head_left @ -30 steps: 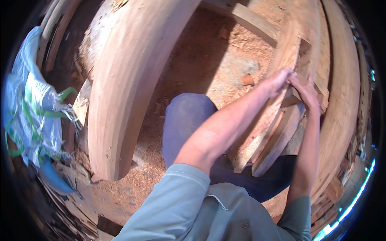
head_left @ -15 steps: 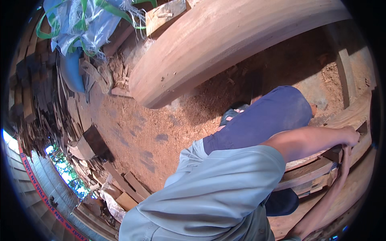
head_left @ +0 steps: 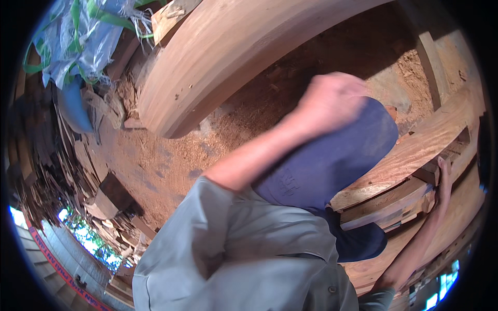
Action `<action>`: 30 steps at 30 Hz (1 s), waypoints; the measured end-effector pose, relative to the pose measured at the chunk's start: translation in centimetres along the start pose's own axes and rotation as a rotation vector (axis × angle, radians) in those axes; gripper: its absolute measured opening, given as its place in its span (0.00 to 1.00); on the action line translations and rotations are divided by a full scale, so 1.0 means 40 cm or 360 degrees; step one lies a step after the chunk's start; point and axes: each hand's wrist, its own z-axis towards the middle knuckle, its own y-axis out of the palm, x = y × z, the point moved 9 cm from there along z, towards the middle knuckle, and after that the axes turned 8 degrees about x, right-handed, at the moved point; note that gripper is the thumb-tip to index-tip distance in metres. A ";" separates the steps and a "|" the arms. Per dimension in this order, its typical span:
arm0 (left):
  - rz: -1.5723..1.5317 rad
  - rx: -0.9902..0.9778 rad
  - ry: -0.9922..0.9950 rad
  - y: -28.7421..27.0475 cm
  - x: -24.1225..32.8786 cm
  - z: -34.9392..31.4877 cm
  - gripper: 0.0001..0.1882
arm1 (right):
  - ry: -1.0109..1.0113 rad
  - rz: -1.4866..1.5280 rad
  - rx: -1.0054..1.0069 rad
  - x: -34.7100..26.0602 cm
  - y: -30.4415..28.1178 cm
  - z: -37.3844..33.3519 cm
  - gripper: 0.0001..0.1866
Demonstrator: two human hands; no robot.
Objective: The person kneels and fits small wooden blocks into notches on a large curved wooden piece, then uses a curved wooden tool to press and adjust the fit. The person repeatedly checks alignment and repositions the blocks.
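My left hand (head_left: 334,101) is raised over my bent knee in dark blue trousers (head_left: 332,155). Motion blur smears its fingers, and I can make out nothing held in it. To the right, my right hand (head_left: 444,173) reaches up to a wooden frame (head_left: 410,158) of pale, grained boards. Its fingers are stretched out against the inner edge of the frame, beside a dark gap between the boards. Part of that hand is narrow and side-on in view.
A large, smooth curved timber (head_left: 223,62) lies across the far side. Sawdust covers the ground (head_left: 161,166). Stacked wood strips (head_left: 36,140) stand at left, near a blue-white plastic sack (head_left: 88,36) with green straps. An upright plank (head_left: 433,67) is at far right.
My left hand has come off the wooden frame and swung left to above my knee. My right hand stays by the frame. The whole view has shifted somewhat.
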 end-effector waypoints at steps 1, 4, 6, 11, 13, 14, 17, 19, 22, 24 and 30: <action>0.0215 0.0081 -0.0175 -0.056 -0.145 -0.002 0.11 | -0.0033 -0.0045 0.0144 0.016 -0.031 0.001 0.54; 0.1089 0.0475 -0.0317 -0.257 -0.589 -0.082 0.13 | -0.0173 -0.0155 0.0212 -0.023 -0.015 0.013 0.61; 0.1026 0.0514 -0.0301 -0.281 -0.720 -0.091 0.14 | -0.0233 -0.0189 0.0190 -0.043 0.002 0.013 0.61; 0.0835 0.0432 -0.0498 -0.288 -0.780 -0.055 0.15 | -0.0178 -0.0237 0.0219 -0.067 0.019 -0.027 0.63; 0.0906 0.0294 -0.0347 -0.306 -0.753 -0.048 0.16 | -0.0202 -0.0273 0.0293 -0.076 0.020 -0.044 0.63; 0.0941 0.0224 -0.0269 -0.303 -0.739 -0.049 0.16 | -0.0232 -0.0291 0.0337 -0.083 0.016 -0.051 0.64; 0.0496 0.0011 -0.0592 -0.258 -0.710 -0.061 0.16 | -0.0222 -0.0242 0.0390 -0.064 -0.001 -0.052 0.64; 0.0347 0.0210 -0.0580 -0.286 -0.734 -0.092 0.15 | -0.0232 -0.0183 0.0322 -0.074 0.015 -0.045 0.64; 0.0580 -0.0041 -0.0881 -0.233 -0.699 -0.121 0.12 | -0.0184 -0.0128 0.0271 -0.058 0.014 -0.042 0.64; 0.0891 -0.0284 -0.0931 -0.235 -0.740 -0.219 0.13 | -0.0199 -0.0031 0.0233 -0.057 0.021 -0.038 0.64; 0.1038 -0.0406 -0.0897 -0.189 -0.704 -0.421 0.26 | -0.0181 -0.0148 0.0346 -0.029 -0.009 -0.024 0.63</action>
